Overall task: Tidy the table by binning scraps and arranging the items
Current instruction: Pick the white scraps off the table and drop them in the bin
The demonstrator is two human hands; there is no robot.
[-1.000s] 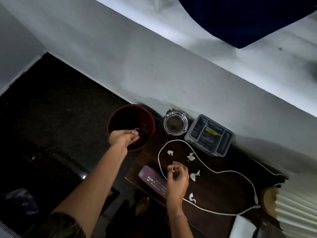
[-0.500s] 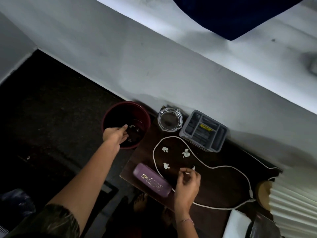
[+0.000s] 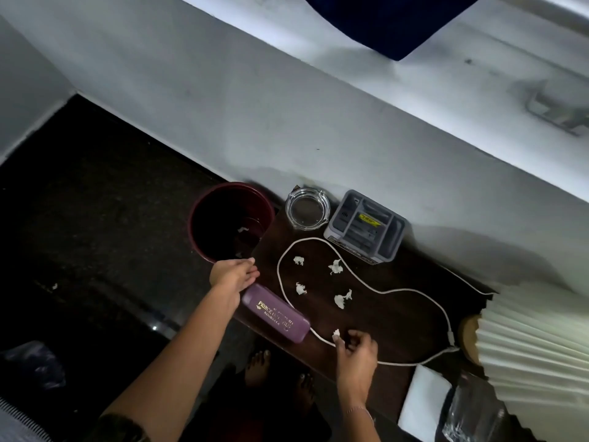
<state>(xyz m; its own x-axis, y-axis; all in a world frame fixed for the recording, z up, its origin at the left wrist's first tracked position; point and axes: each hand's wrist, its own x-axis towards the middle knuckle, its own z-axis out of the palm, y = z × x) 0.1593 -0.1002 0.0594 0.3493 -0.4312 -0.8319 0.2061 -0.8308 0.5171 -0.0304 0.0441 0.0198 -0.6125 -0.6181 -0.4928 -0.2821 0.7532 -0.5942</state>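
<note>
Left hand (image 3: 234,275) is hanging by the red bin (image 3: 195,215), fingers straight, holding nothing | right hand (image 3: 356,349) is pinching a paper scrap (image 3: 336,335) with curled fingers at the near edge of the table (image 3: 398,320)

Purple case (image 3: 276,315) reads "PRINCE" in gold lettering.

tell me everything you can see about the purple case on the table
The purple case is long with rounded ends, smooth, maybe plastic, closed, with gold lettering starting PRINCE; the rest is blurred. It lies flat, diagonal, at the near left edge of the dark wooden table. The left hand, fingers straight, is at its far end; contact is unclear. The white cable runs close along its right side.
</note>
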